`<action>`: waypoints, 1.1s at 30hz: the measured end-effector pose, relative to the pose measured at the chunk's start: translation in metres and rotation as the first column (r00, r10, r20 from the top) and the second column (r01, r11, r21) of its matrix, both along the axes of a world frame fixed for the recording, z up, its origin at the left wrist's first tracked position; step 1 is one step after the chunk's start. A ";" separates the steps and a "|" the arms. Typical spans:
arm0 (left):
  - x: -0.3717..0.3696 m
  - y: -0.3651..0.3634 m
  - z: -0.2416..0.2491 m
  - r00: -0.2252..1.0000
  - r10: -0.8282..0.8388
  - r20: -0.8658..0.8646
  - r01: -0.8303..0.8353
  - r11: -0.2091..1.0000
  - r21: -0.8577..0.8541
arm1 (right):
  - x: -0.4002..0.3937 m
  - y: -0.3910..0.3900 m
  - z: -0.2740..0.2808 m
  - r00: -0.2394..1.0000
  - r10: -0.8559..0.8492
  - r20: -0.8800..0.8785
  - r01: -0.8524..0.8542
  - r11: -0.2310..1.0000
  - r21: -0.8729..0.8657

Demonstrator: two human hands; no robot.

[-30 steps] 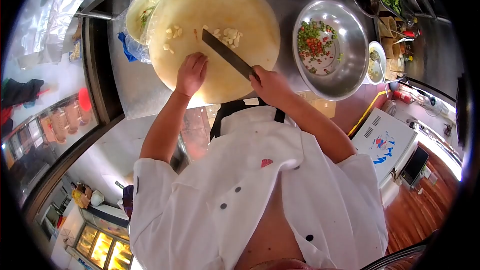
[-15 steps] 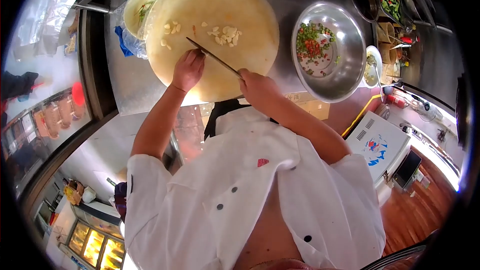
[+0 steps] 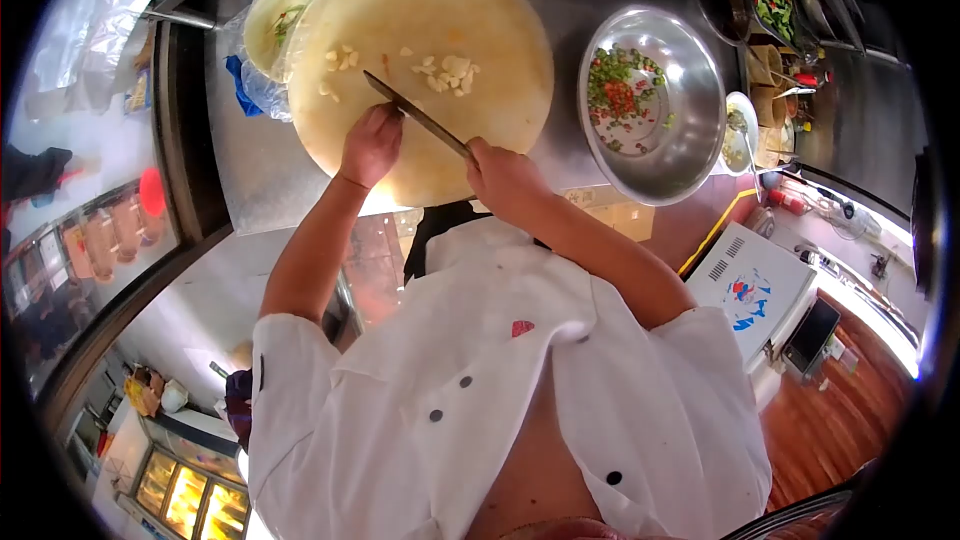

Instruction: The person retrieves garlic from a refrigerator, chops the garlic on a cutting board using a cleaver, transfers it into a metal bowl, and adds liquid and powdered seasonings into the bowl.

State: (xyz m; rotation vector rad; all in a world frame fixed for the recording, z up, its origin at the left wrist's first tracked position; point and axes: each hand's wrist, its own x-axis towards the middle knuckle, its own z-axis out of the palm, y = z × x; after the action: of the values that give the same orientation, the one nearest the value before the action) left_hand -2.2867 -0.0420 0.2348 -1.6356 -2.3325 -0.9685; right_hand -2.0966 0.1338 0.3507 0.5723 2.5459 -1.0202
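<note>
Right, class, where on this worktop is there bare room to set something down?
Bare: the far part of the chopping board, beyond the garlic pieces; the steel counter between the board and the metal bowl, though narrow; and the counter's near-left corner, below the plastic bag. Crowded: mid-board, where garlic pieces, knife and left hand cluster.

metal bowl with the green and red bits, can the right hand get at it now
Probably yes: nothing seen stands between the right hand and the metal bowl, which is open on top. But that hand grips the knife, so it would likely have to let go first.
</note>
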 end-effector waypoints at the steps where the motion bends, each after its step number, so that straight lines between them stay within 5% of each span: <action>1: 0.001 0.001 0.000 1.000 -0.007 -0.004 0.007 1.000 0.006 | 0.001 -0.001 -0.007 1.000 0.000 0.005 0.000 1.000 0.004; 23: -0.011 -0.012 -0.007 1.000 -0.022 -0.022 0.022 1.000 0.003 | -0.001 0.008 -0.009 0.996 -0.090 0.012 0.090 0.994 -0.054; 29: -0.058 -0.033 0.013 0.947 0.312 -0.073 -0.317 0.946 -0.070 | 0.011 0.020 0.016 0.998 -0.064 0.021 0.065 0.996 -0.054; 33: -0.082 -0.045 0.020 0.959 0.272 -0.084 -0.282 0.948 -0.146 | 0.013 0.006 -0.007 0.998 -0.062 0.003 0.062 0.994 -0.086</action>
State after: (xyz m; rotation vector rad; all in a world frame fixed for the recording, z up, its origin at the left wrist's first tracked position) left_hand -2.3686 -0.0866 0.2548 -1.3120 -2.5610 -0.6818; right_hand -2.0833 0.1397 0.3437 0.6310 2.4843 -1.1450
